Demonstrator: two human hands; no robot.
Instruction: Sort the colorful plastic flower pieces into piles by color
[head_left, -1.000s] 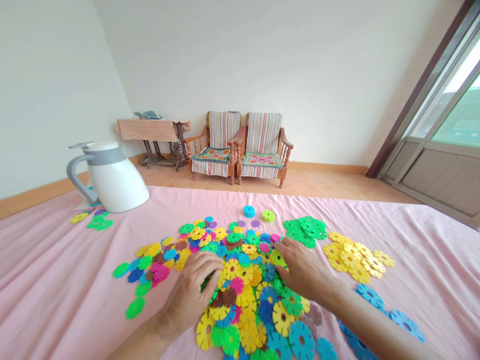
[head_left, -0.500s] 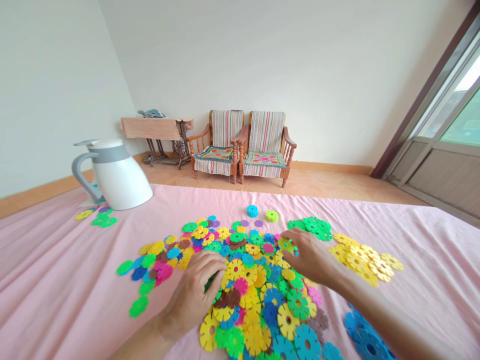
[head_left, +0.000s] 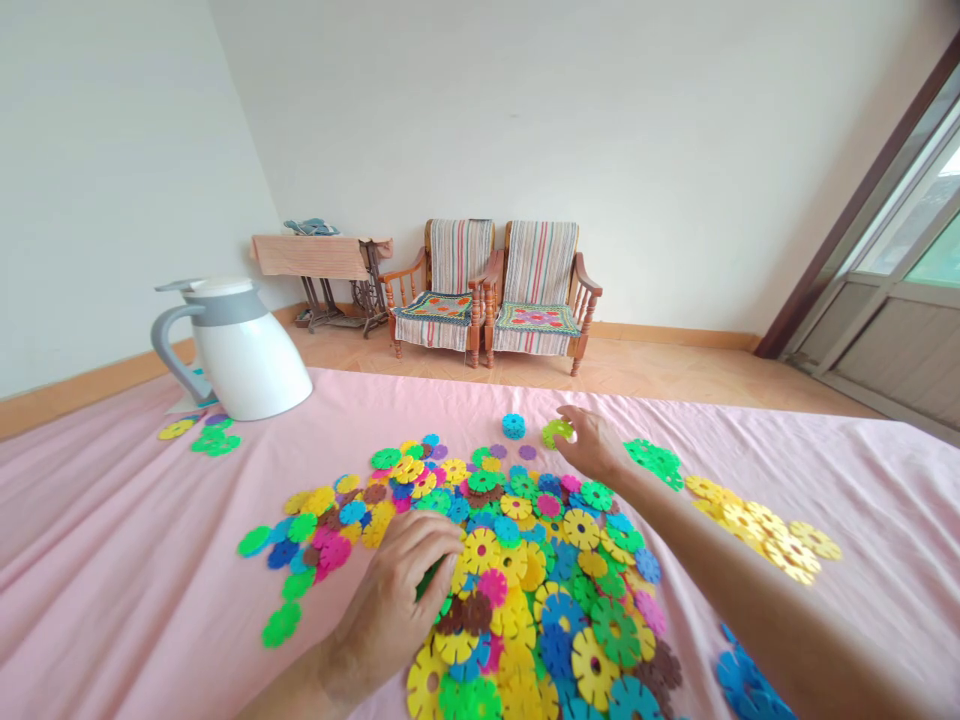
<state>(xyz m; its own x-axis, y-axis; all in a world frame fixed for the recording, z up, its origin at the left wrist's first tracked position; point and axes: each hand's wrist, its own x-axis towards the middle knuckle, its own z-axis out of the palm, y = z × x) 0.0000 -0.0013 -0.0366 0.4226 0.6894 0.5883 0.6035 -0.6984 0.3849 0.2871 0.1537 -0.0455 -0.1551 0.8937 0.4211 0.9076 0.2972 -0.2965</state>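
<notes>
In the head view, your right hand (head_left: 592,446) is at the lime discs (head_left: 555,433), beyond the mixed pile (head_left: 517,565) and right of the blue stack (head_left: 513,427); I cannot tell whether you grip one. Your left hand (head_left: 401,575) curls at the pile's left side, green showing inside, its grip unclear. Green discs (head_left: 654,462) and yellow discs (head_left: 757,525) lie to the right on the pink cloth (head_left: 352,400).

left hand (head_left: 405,575) curled, right hand (head_left: 592,444) stretched forward
</notes>
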